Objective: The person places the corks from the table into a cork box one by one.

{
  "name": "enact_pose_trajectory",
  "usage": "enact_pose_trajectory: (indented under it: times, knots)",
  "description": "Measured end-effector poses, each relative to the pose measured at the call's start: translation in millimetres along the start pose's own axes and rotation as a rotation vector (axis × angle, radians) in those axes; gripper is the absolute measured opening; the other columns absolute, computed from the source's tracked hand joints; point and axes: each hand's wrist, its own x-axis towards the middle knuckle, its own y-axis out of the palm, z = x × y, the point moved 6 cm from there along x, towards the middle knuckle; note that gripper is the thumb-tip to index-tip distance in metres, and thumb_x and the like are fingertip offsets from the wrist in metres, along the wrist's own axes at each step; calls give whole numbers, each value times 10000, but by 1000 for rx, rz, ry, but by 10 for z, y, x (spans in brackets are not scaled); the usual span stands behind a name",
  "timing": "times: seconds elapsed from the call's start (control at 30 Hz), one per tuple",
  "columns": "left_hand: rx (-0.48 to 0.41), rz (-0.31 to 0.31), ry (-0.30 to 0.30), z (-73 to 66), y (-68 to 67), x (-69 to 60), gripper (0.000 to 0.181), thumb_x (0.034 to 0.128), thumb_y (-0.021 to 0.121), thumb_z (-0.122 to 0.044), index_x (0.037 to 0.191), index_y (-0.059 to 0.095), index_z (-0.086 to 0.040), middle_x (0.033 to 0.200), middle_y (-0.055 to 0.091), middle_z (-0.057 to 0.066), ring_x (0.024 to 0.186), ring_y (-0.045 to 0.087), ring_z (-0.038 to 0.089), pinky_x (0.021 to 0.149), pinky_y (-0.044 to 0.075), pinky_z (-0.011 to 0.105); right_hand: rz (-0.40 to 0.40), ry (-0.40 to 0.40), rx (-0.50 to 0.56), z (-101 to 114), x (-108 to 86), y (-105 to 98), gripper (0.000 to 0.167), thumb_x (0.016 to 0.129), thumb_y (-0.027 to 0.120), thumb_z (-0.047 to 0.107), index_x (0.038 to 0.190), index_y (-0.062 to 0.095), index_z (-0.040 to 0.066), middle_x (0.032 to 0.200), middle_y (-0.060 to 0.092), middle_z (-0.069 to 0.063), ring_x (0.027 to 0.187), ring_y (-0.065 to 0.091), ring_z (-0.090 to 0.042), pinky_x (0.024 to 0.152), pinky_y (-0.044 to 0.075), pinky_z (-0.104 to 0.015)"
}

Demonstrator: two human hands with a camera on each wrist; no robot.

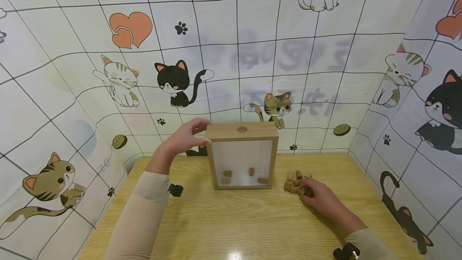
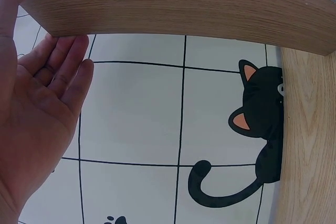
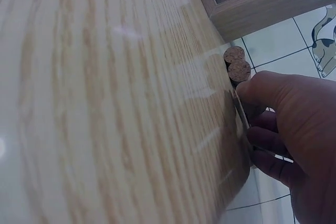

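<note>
A wooden box [image 1: 242, 136] with a clear front and a round hole in its top stands upright on the table; several corks [image 1: 251, 171] lie inside at the bottom. My left hand [image 1: 187, 136] grips its upper left corner, thumb in front and fingers behind; in the left wrist view the hand [image 2: 44, 93] is at the end of the wooden frame [image 2: 168, 6]. Right of the box, my right hand [image 1: 325, 200] is at a pile of loose corks [image 1: 292, 188], fingers curled around a partly hidden cork. In the right wrist view, two cork ends [image 3: 239, 70] show beside the thumb.
The light wood table [image 1: 231, 220] extends in front of the box and to both sides. A wall covering [image 1: 223, 63] with cat drawings and grid lines rises behind and at the sides. Black devices [image 1: 175, 190] are on both wrists.
</note>
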Motion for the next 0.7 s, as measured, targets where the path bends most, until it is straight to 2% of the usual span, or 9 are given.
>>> enact_pose_trajectory:
  times: [0.1, 0.23, 0.33, 0.5, 0.7]
  knots:
    - [0, 3, 0, 5, -3, 2, 750, 951, 913, -266, 1584, 534, -131, 1571, 577, 115, 1607, 405, 342, 1287, 337, 628, -16, -4, 19, 8, -4, -19, 235, 951, 875, 81, 1123, 721, 125, 1060, 698, 7, 873, 615, -83, 715, 544, -294]
    - [1, 4, -3, 19, -5, 4, 760, 950, 915, -280, 1589, 531, -133, 1587, 567, 115, 1614, 395, 339, 1289, 334, 624, -34, 7, 117, 20, 4, -53, 244, 959, 854, 43, 1170, 737, 73, 1041, 711, -20, 869, 634, -102, 715, 569, -282]
    - [-1, 2, -2, 28, -4, 5, 755, 948, 917, -276, 1584, 536, -132, 1584, 568, 119, 1612, 397, 345, 1289, 331, 630, -50, 5, 172, 41, 19, -93, 256, 972, 837, 28, 1206, 735, 53, 994, 697, 9, 859, 627, -99, 712, 570, -276]
    - [0, 4, 3, 32, -1, 1, 745, 946, 918, -266, 1575, 543, -130, 1592, 564, 120, 1608, 401, 356, 1294, 317, 634, -113, -48, 142, 131, 55, -191, 230, 976, 831, 18, 1176, 725, 57, 971, 679, 50, 830, 582, -65, 678, 530, -274]
    - [5, 3, 16, 27, -3, 10, 744, 950, 916, -268, 1577, 543, -127, 1596, 559, 123, 1605, 404, 364, 1292, 315, 642, -176, -146, 142, 307, 106, -312, 279, 929, 833, -68, 1160, 724, 45, 949, 683, 29, 761, 546, -77, 623, 498, -267]
